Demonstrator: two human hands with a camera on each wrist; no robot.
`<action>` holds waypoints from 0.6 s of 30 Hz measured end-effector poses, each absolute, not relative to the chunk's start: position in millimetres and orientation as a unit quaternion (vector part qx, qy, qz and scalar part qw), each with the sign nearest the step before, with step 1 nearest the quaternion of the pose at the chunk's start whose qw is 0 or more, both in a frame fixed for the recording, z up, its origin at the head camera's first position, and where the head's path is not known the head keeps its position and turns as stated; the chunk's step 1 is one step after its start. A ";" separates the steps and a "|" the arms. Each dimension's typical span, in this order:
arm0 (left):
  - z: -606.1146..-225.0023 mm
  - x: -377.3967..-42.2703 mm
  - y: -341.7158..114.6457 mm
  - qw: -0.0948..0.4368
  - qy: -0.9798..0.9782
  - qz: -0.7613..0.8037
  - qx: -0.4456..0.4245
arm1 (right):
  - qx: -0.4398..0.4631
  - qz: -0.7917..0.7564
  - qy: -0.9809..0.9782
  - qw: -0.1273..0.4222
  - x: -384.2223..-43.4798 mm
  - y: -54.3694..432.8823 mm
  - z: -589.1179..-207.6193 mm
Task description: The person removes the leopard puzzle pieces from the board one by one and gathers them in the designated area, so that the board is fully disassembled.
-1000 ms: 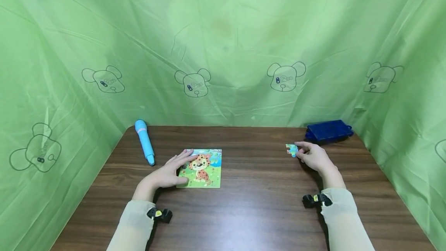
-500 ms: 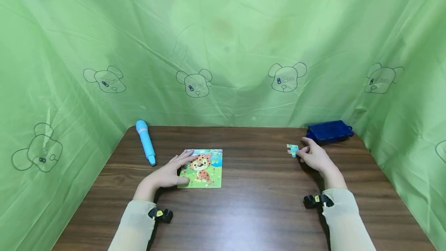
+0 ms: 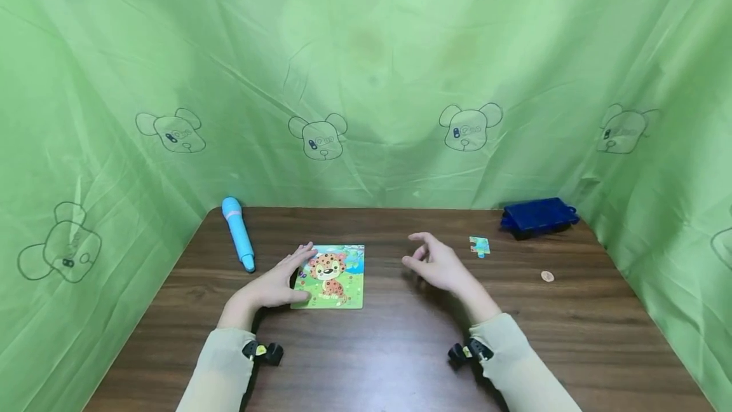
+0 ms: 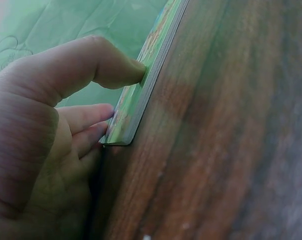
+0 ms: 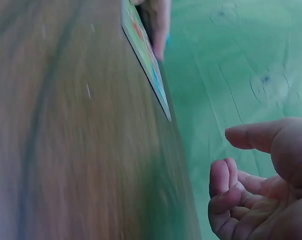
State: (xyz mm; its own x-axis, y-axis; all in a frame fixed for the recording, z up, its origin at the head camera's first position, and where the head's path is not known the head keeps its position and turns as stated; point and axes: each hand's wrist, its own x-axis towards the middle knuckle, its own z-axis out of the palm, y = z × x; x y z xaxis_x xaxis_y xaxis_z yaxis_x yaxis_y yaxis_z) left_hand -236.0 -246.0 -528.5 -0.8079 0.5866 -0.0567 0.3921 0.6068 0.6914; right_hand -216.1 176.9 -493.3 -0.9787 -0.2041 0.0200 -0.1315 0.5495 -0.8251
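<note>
A square jigsaw puzzle (image 3: 337, 278) with a spotted cub on green grass lies flat on the wooden table. My left hand (image 3: 276, 281) rests at its left side, fingers spread, with the thumb (image 4: 123, 70) pressing on the printed face and fingertips by the edge in the left wrist view. My right hand (image 3: 440, 264) is over the table to the right of the puzzle, loosely bent and holding nothing. Further right lies a small blue and green puzzle piece (image 3: 480, 246), apart from both hands.
A blue toy microphone (image 3: 238, 234) lies at the back left. At the back right is a dark blue plastic box (image 3: 539, 215). A small round pale disc (image 3: 547, 276) lies in front of it. Green cloth (image 3: 366, 81) hangs around the table (image 3: 400, 348).
My right hand has left the puzzle piece, which stays in place, and moved left toward the puzzle. The round disc now shows where that hand was. My left hand has barely moved.
</note>
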 end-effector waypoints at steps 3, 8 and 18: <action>-528.6 -235.6 -246.2 0.141 0.887 0.344 0.276 | -0.096 -0.479 0.872 0.044 -213.7 147.1 -492.9; -528.9 -234.6 -247.6 0.141 0.886 0.345 0.275 | -0.109 -0.510 0.853 0.037 -218.1 100.2 -490.4; -530.8 -236.9 -246.6 0.141 0.884 0.347 0.278 | -0.117 -0.528 0.841 0.002 -235.2 29.2 -508.0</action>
